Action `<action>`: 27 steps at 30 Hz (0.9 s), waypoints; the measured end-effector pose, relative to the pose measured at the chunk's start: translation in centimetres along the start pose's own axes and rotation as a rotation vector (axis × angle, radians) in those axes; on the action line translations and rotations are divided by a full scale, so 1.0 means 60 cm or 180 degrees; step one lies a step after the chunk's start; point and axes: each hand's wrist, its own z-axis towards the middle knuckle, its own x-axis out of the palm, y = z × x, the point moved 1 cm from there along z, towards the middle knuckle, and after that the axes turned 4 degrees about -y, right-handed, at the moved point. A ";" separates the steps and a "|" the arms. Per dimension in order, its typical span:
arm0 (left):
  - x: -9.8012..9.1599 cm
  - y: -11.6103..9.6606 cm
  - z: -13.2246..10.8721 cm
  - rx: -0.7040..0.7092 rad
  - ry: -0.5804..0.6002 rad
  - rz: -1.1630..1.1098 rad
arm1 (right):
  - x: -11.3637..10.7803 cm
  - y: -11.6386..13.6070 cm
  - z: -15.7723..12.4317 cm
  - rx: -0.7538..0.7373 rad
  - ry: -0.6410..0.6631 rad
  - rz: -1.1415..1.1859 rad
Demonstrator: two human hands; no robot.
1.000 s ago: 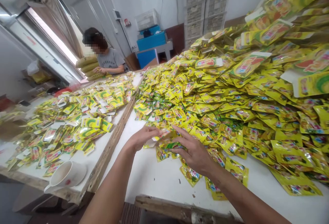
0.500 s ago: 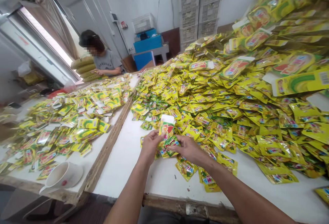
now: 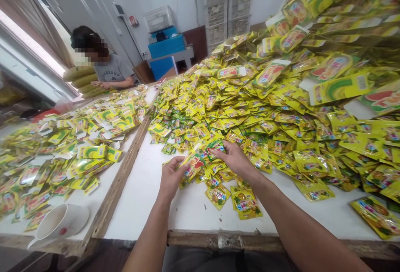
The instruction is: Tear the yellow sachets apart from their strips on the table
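Observation:
My left hand [image 3: 172,176] is closed on a small yellow-green carton [image 3: 194,166] with a red fruit print, which lies tilted in the fingers. My right hand [image 3: 235,159] pinches a green sachet [image 3: 215,148] with a red fruit print, close to the carton's upper right side. Under and behind both hands the near edge of a large pile of yellow sachets [image 3: 250,113] spreads over the white table [image 3: 134,201]. Two loose yellow sachets [image 3: 218,196] lie just in front of my right hand.
On the left, past a wooden strip [image 3: 125,168], lie many yellow cartons [image 3: 90,151] and a white mug-like scoop [image 3: 61,222]. A seated person [image 3: 108,70] works at the far left. Stacked crates [image 3: 215,9] and blue boxes [image 3: 167,49] stand against the back wall.
My right hand has lifted the green sachet from in front of the carton to its upper right. The carton has tilted over to the right in my left hand. The view has shifted rightward.

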 end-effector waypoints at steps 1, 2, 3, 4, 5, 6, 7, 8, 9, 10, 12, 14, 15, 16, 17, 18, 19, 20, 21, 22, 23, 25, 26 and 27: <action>-0.002 0.003 0.000 0.0024 0.0010 0.0037 | -0.003 0.002 0.000 0.0022 0.0110 -0.0083; -0.003 0.006 0.001 0.0033 0.0044 0.0071 | -0.006 0.003 -0.001 0.0038 0.0207 -0.0196; -0.005 0.008 0.000 0.0021 0.0097 0.0100 | -0.008 0.005 -0.001 0.0036 0.0302 -0.0323; -0.005 0.009 0.000 -0.0013 0.0166 0.0119 | -0.009 0.006 -0.002 0.0008 0.0389 -0.0438; -0.005 0.010 -0.001 -0.0066 0.0239 0.0122 | -0.008 0.006 -0.003 -0.0045 0.0457 -0.0523; -0.004 0.010 -0.002 -0.0127 0.0303 0.0096 | -0.005 0.005 -0.003 -0.0118 0.0493 -0.0567; -0.001 0.009 -0.003 -0.0195 0.0359 0.0036 | -0.001 0.004 -0.004 -0.0199 0.0475 -0.0571; 0.002 0.008 -0.004 -0.0265 0.0404 -0.0054 | 0.005 0.002 -0.005 -0.0276 0.0402 -0.0537; 0.006 0.006 -0.005 -0.0338 0.0440 -0.0160 | 0.011 0.000 -0.006 -0.0342 0.0289 -0.0474; 0.010 0.004 -0.006 -0.0417 0.0472 -0.0268 | 0.018 -0.002 -0.007 -0.0392 0.0163 -0.0410; 0.017 0.002 -0.008 -0.0576 0.0529 -0.0454 | 0.029 -0.003 -0.009 -0.0454 -0.0031 -0.0310; 0.021 0.001 -0.008 -0.0719 0.0525 -0.0642 | 0.036 -0.002 -0.012 -0.0465 -0.0092 -0.0143; 0.021 0.000 -0.009 -0.0777 0.0506 -0.0745 | 0.037 0.000 -0.013 -0.0461 -0.0123 -0.0015; 0.022 0.000 -0.009 -0.0819 0.0490 -0.0850 | 0.037 0.002 -0.015 -0.0469 -0.0168 0.0113; 0.022 -0.001 -0.009 -0.0847 0.0479 -0.0944 | 0.036 0.005 -0.016 -0.0516 -0.0215 0.0198; 0.022 -0.001 -0.009 -0.0863 0.0468 -0.1016 | 0.036 0.007 -0.018 -0.0610 -0.0256 0.0201; 0.022 -0.003 -0.009 -0.0867 0.0449 -0.1064 | 0.036 0.010 -0.020 -0.0743 -0.0278 0.0110; 0.022 -0.004 -0.009 -0.0869 0.0429 -0.1098 | 0.037 0.012 -0.023 -0.0888 -0.0272 -0.0042; 0.022 -0.005 -0.008 -0.0876 0.0407 -0.1123 | 0.039 0.013 -0.025 -0.0999 -0.0239 -0.0204; 0.021 -0.007 -0.008 -0.0888 0.0380 -0.1143 | 0.042 0.013 -0.027 -0.1051 -0.0201 -0.0327; 0.020 -0.008 -0.007 -0.0908 0.0362 -0.1160 | 0.044 0.013 -0.028 -0.1047 -0.0160 -0.0379; 0.019 -0.009 -0.006 -0.0946 0.0352 -0.1195 | 0.051 0.012 -0.031 -0.0950 -0.0033 -0.0305; 0.018 -0.009 -0.006 -0.0954 0.0347 -0.1211 | 0.054 0.012 -0.033 -0.0897 0.0066 -0.0221; 0.019 -0.008 -0.007 -0.0953 0.0347 -0.1224 | 0.058 0.012 -0.035 -0.0846 0.0193 -0.0134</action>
